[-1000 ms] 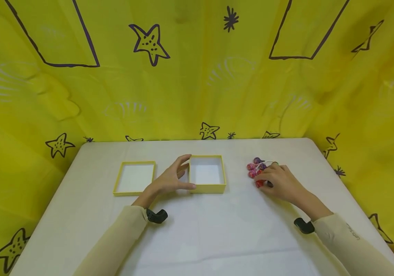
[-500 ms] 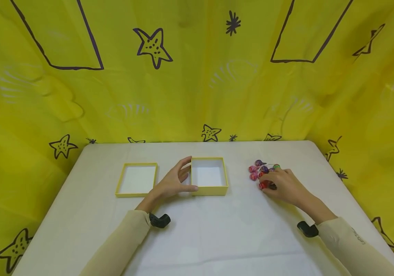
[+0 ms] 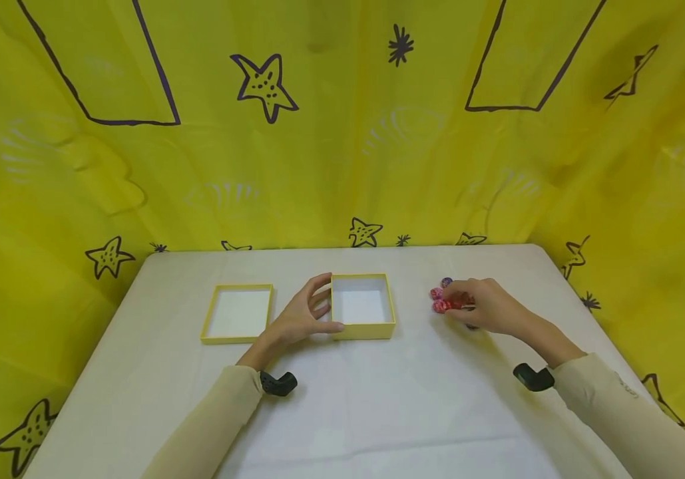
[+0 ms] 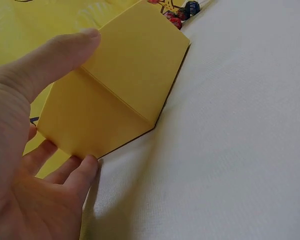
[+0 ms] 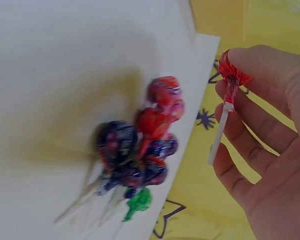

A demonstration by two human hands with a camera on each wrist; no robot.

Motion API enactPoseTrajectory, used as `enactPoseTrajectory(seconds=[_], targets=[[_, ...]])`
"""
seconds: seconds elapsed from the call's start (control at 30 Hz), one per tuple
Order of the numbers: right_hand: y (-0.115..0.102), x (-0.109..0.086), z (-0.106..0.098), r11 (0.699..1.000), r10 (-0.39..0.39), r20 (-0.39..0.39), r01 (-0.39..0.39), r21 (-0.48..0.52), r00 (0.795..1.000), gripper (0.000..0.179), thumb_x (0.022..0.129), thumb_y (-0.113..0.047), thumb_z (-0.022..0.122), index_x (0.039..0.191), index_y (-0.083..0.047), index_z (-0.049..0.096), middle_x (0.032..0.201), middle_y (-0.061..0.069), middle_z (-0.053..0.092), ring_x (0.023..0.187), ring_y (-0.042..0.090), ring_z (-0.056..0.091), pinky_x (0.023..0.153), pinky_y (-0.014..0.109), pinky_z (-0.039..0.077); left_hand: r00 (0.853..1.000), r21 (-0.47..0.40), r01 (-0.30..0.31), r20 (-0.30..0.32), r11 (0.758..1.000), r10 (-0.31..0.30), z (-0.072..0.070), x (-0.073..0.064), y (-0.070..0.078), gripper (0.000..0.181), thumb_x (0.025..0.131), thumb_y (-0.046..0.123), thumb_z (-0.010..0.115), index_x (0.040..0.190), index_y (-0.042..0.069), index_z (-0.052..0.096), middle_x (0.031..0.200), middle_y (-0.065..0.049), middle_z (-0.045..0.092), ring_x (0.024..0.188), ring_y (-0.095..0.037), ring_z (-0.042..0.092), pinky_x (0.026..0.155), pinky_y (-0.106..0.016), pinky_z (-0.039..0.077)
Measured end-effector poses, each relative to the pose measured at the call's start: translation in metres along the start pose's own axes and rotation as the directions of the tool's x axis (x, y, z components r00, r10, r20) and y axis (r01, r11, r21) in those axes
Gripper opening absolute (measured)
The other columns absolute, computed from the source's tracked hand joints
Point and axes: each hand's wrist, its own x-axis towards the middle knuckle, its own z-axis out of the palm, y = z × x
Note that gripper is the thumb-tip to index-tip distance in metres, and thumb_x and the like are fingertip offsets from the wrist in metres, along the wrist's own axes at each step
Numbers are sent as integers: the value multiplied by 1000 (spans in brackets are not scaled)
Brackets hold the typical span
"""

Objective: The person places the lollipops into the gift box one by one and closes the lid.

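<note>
My left hand (image 3: 299, 317) holds the left side of a yellow open-topped box (image 3: 363, 330) with a white inside. In the left wrist view the thumb lies against one yellow wall, and the fingertips touch the adjoining wall. My right hand (image 3: 492, 307) pinches a red-wrapped lollipop (image 5: 229, 80) between thumb and fingers, its white stick pointing down past the fingers in the right wrist view. Below it on the table lie several lollipops (image 5: 152, 125) in red, pink, dark purple and green wrappers; in the head view the hand covers part of them.
A shallow yellow-edged box lid (image 3: 237, 340), white inside, lies left of the box, near my left wrist. All of this stands on a white-covered table (image 3: 414, 399). A yellow patterned curtain (image 3: 318, 166) hangs behind and along both sides.
My right hand has picked up the red lollipop from the pile and lifted it slightly. The left hand stays at the box.
</note>
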Motion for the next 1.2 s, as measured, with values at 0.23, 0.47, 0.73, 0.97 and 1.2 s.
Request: enactPoseTrajectory(seconds=[0.23,0.47,0.73,0.97,1.2], targets=[[-16,21,-13,999,-24,-11,24,48,1000,22,84,-13,86,102,-15,73,84,-10,68,74,11,59,62,24,55,1000,10,-12,-7,1000,12,1,1,-2,109,74,-3,91,160,14,26,167,-5,25,153,-28,28,114,-38,44],[-32,49,-12,993,-54,4,54,103,999,21,88,-11,82,107,-15,74,92,-9,71,83,14,64,73,33,61,1000,11,-24,-10,1000,24,0,2,-4,106,74,-1,91,158,17,30,165,-4,28,152,-27,30,112,-37,47],[-53,78,-2,980,-109,29,103,172,994,17,90,-13,80,106,-16,75,100,-7,73,84,13,66,78,39,61,999,16,-38,-17,999,39,1,0,-3,104,73,-3,91,157,15,32,164,-7,30,152,-29,31,111,-38,48],[-70,103,10,974,-147,90,128,187,985,17,92,-16,79,108,-17,75,102,-7,72,87,13,66,79,37,61,999,32,-9,-36,999,10,0,-1,-5,102,73,1,92,155,20,35,163,-3,32,151,-26,33,110,-36,49],[-79,118,25,958,-183,132,146,248,974,14,91,-13,79,105,-14,75,99,-6,72,84,14,66,76,31,61,999,35,-3,-37,999,4,1,0,-5,102,73,4,94,155,21,35,161,2,35,150,-23,35,109,-36,50]])
